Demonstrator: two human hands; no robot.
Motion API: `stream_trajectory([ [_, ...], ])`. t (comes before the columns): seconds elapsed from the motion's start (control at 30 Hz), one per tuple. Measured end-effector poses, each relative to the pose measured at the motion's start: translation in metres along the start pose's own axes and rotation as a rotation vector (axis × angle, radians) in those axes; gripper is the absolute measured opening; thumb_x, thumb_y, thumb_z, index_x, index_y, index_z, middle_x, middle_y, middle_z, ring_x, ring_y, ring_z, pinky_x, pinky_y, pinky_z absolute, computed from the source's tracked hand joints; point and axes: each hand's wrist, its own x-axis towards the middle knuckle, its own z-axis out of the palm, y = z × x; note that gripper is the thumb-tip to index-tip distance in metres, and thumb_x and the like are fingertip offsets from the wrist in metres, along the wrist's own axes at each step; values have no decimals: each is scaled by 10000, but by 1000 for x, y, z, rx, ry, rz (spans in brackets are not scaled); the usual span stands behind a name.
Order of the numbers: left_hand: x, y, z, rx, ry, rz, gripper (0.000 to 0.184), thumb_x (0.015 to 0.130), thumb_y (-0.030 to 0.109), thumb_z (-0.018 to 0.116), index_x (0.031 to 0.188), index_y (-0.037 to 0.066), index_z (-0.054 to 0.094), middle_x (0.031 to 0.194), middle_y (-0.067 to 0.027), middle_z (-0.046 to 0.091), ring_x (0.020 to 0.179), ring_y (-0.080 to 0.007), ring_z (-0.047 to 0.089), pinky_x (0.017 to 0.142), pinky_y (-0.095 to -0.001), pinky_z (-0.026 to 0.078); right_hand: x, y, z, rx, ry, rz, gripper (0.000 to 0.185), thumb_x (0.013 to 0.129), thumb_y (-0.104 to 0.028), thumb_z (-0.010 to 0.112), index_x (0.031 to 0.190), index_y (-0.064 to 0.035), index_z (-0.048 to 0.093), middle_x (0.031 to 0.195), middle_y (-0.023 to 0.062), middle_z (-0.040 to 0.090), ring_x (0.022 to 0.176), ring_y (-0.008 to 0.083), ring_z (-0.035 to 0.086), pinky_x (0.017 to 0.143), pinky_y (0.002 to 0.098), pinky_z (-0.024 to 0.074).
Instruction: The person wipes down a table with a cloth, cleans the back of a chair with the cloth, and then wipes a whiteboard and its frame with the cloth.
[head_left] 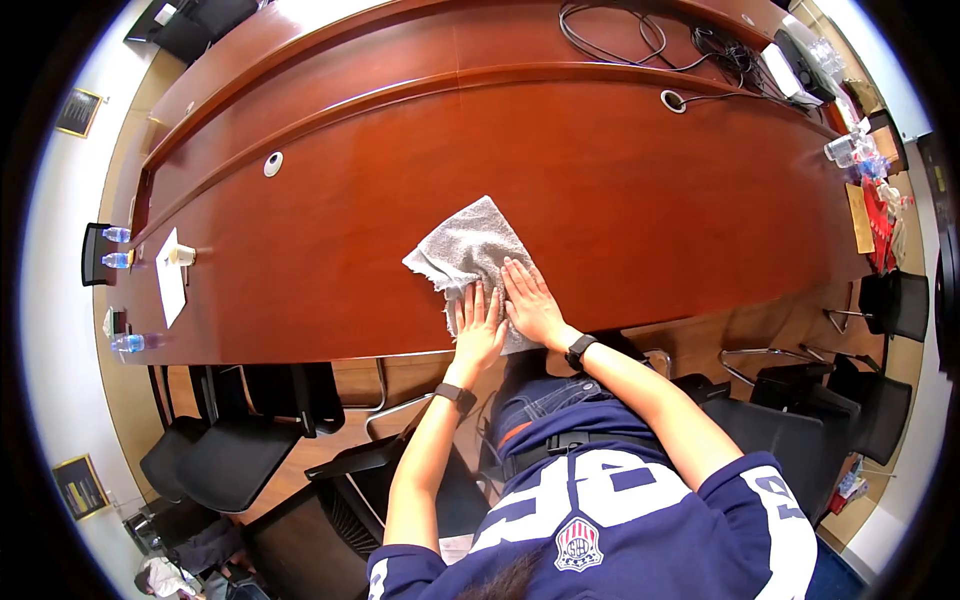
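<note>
A grey towel point(470, 240) lies partly folded on the reddish-brown wooden table point(640, 210), close to its front edge. One end of the towel hangs down past that edge. My left hand point(479, 325) rests on the towel's lower left part, fingers stretched out and pointing away from me. Just to its right, my right hand point(532, 302) lies flat on the towel with its fingers extended. Neither hand grips the cloth; both press on it from above. A dark band circles each wrist.
Left on the table are a paper cup point(181, 256), a white sheet point(171, 285) and water bottles point(128, 343). Black cables point(735, 62) coil at the back right. A red cloth or bag point(878, 225) lies at the right end. Black chairs point(240, 455) line the front.
</note>
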Motion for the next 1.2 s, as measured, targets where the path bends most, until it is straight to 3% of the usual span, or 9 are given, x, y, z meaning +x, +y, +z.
stream_trajectory([
  [0.3,82,80,28,0,161,92,639,837,340,488,1396,104,289,1476,-178,136,1380,-324,62,1089,-514,58,-13,100,-31,-69,-23,172,590,878,-292,417,1389,-36,267,1472,87,215,1368,199,168,1121,399,71],
  [0.4,120,106,30,-5,134,78,624,850,374,459,1400,129,294,1486,-162,114,1382,-310,50,1092,-512,42,-12,135,-41,-67,-10,274,607,882,-322,426,1402,-63,247,1486,72,182,1374,189,146,1117,424,57],
  [0.53,164,131,35,46,59,45,621,867,392,419,1408,126,267,1491,-164,76,1382,-312,32,1093,-512,22,5,165,-50,-43,-169,513,656,899,-354,389,1431,-66,134,1511,79,45,1394,216,9,1098,490,-30],
  [0.77,215,132,17,-7,-87,-15,627,885,407,365,1427,134,207,1497,-153,48,1384,-306,10,1093,-513,16,57,196,-66,29,-296,563,654,907,-360,346,1432,-53,107,1510,101,2,1392,243,-41,1100,482,-46],
  [1.03,308,108,-22,46,-290,-44,647,892,451,302,1442,148,146,1491,-176,46,1383,-314,0,1094,-492,-19,131,228,-56,-52,-79,554,620,907,-349,361,1423,-62,175,1506,84,78,1391,233,25,1103,483,-3],
  [1.2,387,84,-37,86,-215,40,649,878,469,327,1439,183,171,1492,-160,82,1379,-323,42,1093,-501,-3,194,263,-52,-101,38,594,606,894,-356,387,1404,-61,244,1495,93,127,1381,240,76,1106,482,15],
])
